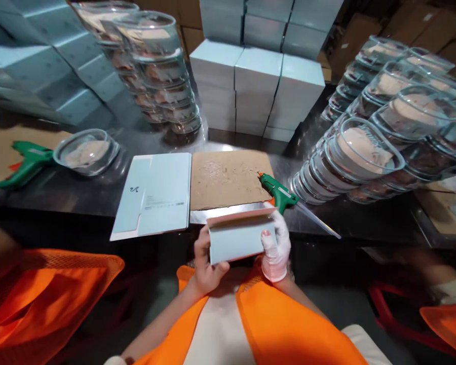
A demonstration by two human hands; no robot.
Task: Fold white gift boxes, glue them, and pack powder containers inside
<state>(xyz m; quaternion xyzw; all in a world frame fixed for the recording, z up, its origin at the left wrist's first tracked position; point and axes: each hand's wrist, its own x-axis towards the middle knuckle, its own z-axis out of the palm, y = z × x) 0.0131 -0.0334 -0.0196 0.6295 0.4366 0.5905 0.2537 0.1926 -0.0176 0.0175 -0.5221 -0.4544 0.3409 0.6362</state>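
Observation:
Between both hands, close to my body at the table's front edge, is a light blue cardboard box (235, 242) with its brown inner side showing along the top. My bare left hand (208, 261) grips its left end, thumb at the lower edge. On the right end, my right hand (276, 248) wears a white glove and presses its thumb on the front face. A green glue gun (279, 191) lies just beyond the right hand, its tip over a brown cardboard sheet (228, 177). Flat light blue box blanks (163, 190) lie left of that sheet.
Stacked glass containers stand at left (155, 66) and right (365, 147). White boxes (258, 66) are piled at the back, more boxes (41, 66) at far left. Nearby are a single glass container (86, 151) and another green glue gun (26, 159). People in orange vests sit on both sides.

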